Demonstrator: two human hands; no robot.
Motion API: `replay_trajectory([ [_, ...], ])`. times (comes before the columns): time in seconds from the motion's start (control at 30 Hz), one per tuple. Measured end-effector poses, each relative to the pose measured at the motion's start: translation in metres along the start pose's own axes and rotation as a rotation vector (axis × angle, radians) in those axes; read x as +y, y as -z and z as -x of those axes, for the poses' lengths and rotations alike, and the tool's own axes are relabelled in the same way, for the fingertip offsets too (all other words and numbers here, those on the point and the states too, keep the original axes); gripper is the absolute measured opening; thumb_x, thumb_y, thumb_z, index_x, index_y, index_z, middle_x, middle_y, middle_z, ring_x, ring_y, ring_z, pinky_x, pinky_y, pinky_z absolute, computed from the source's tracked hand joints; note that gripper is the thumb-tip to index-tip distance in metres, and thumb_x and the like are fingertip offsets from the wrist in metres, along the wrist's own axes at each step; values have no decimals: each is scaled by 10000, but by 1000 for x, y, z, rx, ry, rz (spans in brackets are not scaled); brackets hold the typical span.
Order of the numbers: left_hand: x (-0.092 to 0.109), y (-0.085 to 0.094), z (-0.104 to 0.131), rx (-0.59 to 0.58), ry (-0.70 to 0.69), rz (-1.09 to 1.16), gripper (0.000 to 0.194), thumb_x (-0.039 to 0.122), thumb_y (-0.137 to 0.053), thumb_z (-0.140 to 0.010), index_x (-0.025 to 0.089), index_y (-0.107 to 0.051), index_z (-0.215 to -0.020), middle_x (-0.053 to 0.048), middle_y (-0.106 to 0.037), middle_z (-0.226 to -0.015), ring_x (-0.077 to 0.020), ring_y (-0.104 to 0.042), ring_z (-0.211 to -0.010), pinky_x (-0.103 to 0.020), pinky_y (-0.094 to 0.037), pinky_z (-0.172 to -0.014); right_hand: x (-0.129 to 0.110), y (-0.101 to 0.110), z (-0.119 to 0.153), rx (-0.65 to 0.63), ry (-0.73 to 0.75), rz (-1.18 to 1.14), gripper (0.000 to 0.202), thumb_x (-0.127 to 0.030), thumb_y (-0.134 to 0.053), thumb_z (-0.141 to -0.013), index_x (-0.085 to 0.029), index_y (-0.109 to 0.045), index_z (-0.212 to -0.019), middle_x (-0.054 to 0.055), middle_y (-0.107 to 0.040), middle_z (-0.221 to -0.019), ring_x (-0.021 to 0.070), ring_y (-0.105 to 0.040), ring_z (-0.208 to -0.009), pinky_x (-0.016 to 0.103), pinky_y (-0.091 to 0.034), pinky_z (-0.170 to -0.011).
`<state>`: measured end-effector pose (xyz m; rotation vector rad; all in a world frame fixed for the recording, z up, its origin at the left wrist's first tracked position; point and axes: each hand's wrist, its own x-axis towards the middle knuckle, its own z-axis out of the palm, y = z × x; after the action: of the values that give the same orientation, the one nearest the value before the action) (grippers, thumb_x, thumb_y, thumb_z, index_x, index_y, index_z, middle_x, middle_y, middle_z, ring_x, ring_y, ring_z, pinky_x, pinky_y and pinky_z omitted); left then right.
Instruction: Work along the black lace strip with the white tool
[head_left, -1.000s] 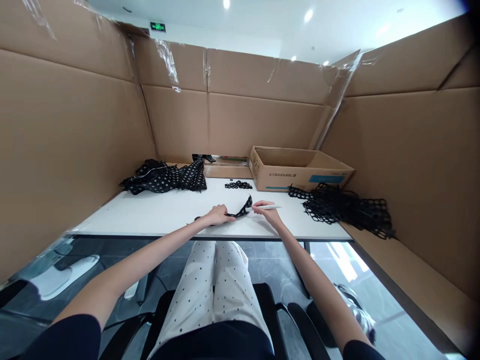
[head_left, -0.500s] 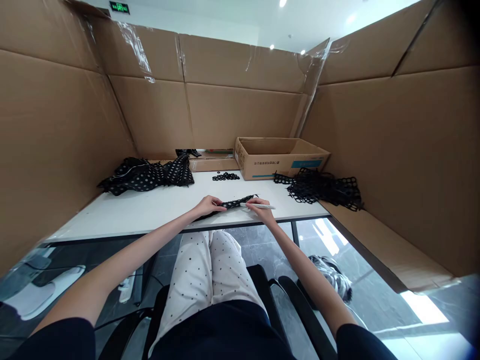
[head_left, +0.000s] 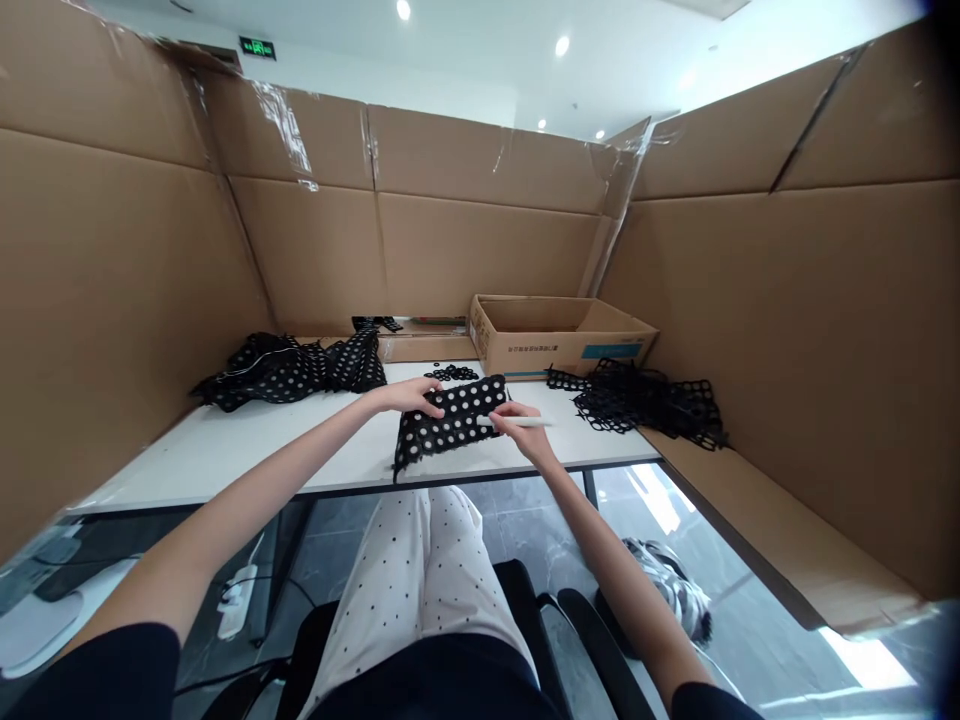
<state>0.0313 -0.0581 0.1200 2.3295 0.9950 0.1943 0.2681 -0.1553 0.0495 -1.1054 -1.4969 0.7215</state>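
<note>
Near the front edge of the white tabletop (head_left: pixel 225 455), mid-scene, you have a black cloth piece with white dots (head_left: pixel 454 408) spread out at a slant. Your left hand (head_left: pixel 409 396) lies on its far left part; whether the fingers pinch it you cannot tell from here. Your right hand (head_left: pixel 521 428) grasps a slim white pen-like tool (head_left: pixel 536 421), its left end over the cloth's right part. Beyond the cloth sit small black rings (head_left: pixel 452 373); far right stands an open brown cardboard box (head_left: pixel 525 352), with black holed mesh scraps (head_left: pixel 645 395) nearer you.
</note>
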Motion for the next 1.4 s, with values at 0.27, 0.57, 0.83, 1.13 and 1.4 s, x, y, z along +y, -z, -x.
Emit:
replay_trajectory([
  [0.27, -51, -11, -51, -308, 214, -175, 618, 490, -740, -418, 184, -642, -945, -81, -660, -1021, -264, -572, -951, -266, -420, -761, 49, -33, -39, -90, -426, -236, 281, -388, -732, -605, -148, -588, -623, 4, -597, -498, 88, -485, -450, 212, -371, -463],
  [0.57, -65, 21, -25, -455, 180, -118, 859, 619, -677, -500, 168, -548, -1219, -132, -548, -1268, -285, -526, -1071, -267, -415, -819, 52, -34, -24, -24, -392, -246, 218, -364, -708, -642, -166, -616, -652, -8, -589, -537, 111, -513, -501, 231, -373, -496],
  [0.83, -72, 18, -37, -240, 322, -503, 741, 607, -711, -451, 60, -659, -948, -244, -639, -1035, -386, -579, -951, -346, -426, -743, 52, -35, -22, -43, -361, -182, 224, -378, -672, -712, -159, -623, -710, -13, -589, -530, 92, -478, -473, 210, -341, -467],
  [1.13, -57, -73, -90, 45, 116, -165, 367, 489, -577, -728, 143, -632, -836, -147, -650, -941, -301, -572, -932, -319, -403, -751, 48, -45, -26, 78, -385, -233, 290, -391, -701, -669, -139, -649, -803, -4, -600, -559, 103, -520, -505, 222, -396, -502],
  [1.4, -63, -73, -94, 82, -33, 110, 367, 458, -591, -731, 157, -578, -940, -54, -625, -828, -218, -558, -790, -284, -392, -685, 48, -53, -18, 161, -373, -157, 230, -370, -641, -730, -152, -639, -805, 1, -596, -569, 130, -541, -533, 245, -419, -530],
])
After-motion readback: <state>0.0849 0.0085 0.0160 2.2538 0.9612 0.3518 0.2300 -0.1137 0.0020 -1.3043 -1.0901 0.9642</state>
